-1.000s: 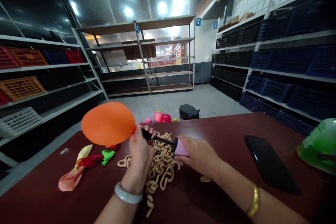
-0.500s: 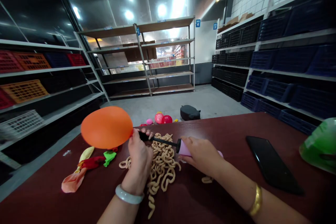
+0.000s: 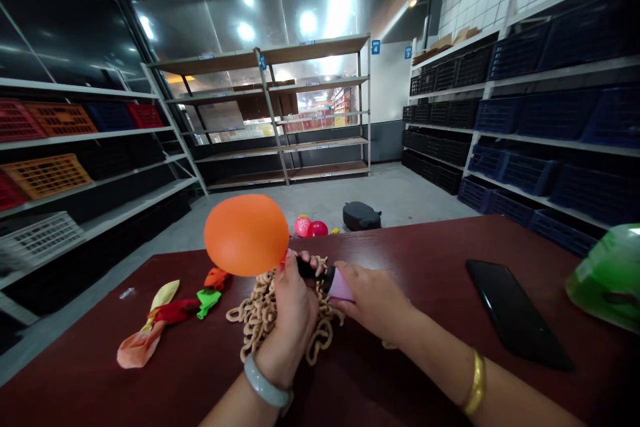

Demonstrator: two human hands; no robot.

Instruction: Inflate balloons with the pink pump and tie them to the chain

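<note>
An inflated orange balloon (image 3: 247,235) stands out to the left of my left hand (image 3: 295,297), which is closed around its neck and the black end of a balloon pump (image 3: 342,285). My right hand (image 3: 375,299) wraps the pump's pinkish-purple barrel. Both pump parts are now close together, with little or no rod showing. Beneath my hands lies a heap of tan, curly rope-like pieces (image 3: 257,313), partly hidden by my left hand and wrist. Limp balloons lie at left: pale yellow (image 3: 166,292), dark red (image 3: 175,310), salmon (image 3: 140,345), green (image 3: 207,302) and orange (image 3: 215,278).
On the right of the dark red table (image 3: 420,247) lie a black phone-like slab (image 3: 517,313) and a green translucent container (image 3: 607,280). Beyond the far edge are pink and red balloons (image 3: 317,229) and a dark grey bag (image 3: 361,215). Shelves with crates (image 3: 520,113) line the sides.
My left hand has moved right with the orange balloon and the pump's black end, toward my right hand. The pump's rod has slid into the barrel. My right hand has shifted slightly left.
</note>
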